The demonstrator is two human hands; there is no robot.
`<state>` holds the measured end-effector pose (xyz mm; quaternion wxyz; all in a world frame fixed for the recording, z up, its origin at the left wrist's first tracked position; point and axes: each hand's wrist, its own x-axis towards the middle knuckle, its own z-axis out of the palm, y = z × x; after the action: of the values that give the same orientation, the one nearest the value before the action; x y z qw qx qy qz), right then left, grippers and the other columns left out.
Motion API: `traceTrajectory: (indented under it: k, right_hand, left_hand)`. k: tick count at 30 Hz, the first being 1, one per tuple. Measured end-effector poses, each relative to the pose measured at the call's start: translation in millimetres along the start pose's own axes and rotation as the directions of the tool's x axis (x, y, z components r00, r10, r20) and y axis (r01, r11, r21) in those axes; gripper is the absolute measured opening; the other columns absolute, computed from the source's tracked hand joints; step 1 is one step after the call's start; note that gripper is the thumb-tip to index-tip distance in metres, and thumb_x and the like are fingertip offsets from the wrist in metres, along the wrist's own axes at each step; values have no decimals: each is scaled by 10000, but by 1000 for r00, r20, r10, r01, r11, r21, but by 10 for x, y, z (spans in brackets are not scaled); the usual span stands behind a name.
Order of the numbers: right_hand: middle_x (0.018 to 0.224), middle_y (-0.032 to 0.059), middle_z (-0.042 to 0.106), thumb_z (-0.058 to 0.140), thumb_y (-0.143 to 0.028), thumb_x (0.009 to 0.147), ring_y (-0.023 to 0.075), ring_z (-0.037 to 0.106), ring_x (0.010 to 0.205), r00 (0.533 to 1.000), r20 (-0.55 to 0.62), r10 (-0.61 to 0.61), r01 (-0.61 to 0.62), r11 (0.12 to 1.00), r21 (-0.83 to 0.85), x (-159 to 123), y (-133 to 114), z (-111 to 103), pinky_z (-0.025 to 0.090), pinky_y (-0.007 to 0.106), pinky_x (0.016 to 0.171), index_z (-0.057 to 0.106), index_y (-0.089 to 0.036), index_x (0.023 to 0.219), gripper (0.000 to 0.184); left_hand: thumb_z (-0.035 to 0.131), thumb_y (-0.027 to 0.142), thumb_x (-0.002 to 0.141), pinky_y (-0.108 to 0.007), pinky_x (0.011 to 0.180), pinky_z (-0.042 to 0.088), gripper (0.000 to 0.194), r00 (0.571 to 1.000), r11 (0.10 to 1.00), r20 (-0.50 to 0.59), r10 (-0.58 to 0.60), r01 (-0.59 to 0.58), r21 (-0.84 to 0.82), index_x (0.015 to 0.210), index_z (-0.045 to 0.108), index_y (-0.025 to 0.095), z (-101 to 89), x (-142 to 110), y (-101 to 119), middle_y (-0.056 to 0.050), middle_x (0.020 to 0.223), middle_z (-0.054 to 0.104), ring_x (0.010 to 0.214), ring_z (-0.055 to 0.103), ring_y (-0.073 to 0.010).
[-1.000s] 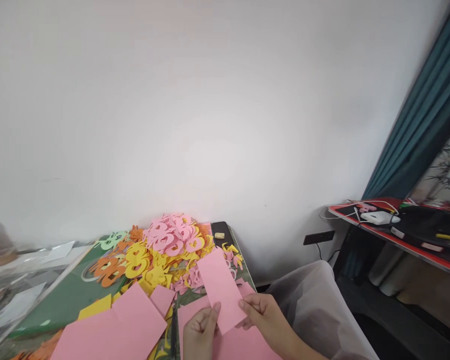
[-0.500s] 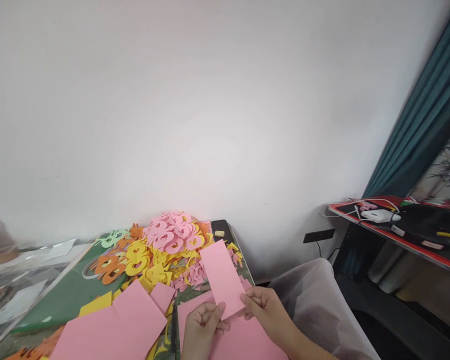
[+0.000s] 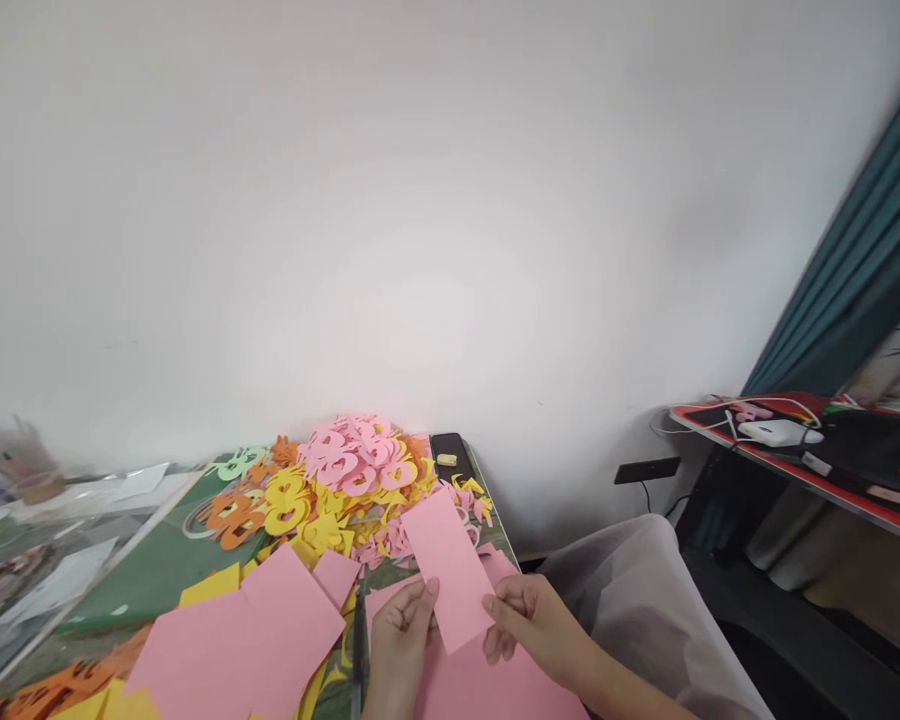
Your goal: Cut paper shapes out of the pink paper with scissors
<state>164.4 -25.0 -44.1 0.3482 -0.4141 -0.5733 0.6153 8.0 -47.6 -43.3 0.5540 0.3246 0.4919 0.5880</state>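
A narrow rectangle of pink paper is held up between my two hands, tilted with its top end leaning left. My left hand pinches its left edge near the lower end, thumb on top. On the opposite edge, the thumb and fingers of my right hand grip the lower right side. Beneath both hands lies a larger pink sheet. To the left rest more pink sheets, partly over yellow paper.
Past the paper rises a heap of pink cut-outs, with yellow cut-outs and orange ones beside it. A black phone lies at the table's far corner. On the right stands a red-edged desk bearing a white device.
The whole view has shifted slightly, so the table things sit further right. Both hands keep hold of the pink rectangle, and the left fingers have moved a little up its edge.
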Motion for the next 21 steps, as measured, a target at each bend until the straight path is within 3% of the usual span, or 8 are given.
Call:
traceTrajectory:
  k: [8, 14, 21]
  right_hand:
    - [497, -36, 459, 510, -603, 646, 82, 396, 464, 984, -118, -130, 132, 991, 8, 80, 32, -122, 310, 205, 461, 516, -138, 573, 471]
    - [451, -56, 357, 526, -561, 666, 57, 298, 427, 991, -75, -112, 111, 994, -21, 37, 42, -101, 229, 197, 427, 439, -147, 505, 452]
    - [474, -48, 390, 533, -574, 643, 68, 324, 439, 985, -118, -130, 132, 991, 12, 56, -16, -101, 244, 203, 440, 453, -148, 547, 444]
  left_hand:
    - [604, 498, 629, -163, 409, 322, 395, 974, 994, 209, -90, 75, 80, 688, 660, 111, 3, 22, -120, -11, 492, 586, 417, 457, -70]
    - [644, 410, 633, -199, 491, 397, 327, 974, 998, 218, -63, 57, 34, 823, 652, 144, -59, 50, -119, -18, 591, 641, 523, 547, -121]
    - [646, 487, 583, -219, 494, 425, 395, 978, 994, 187, -92, 79, 76, 722, 661, 118, 19, -10, -53, -48, 588, 652, 559, 583, -156]
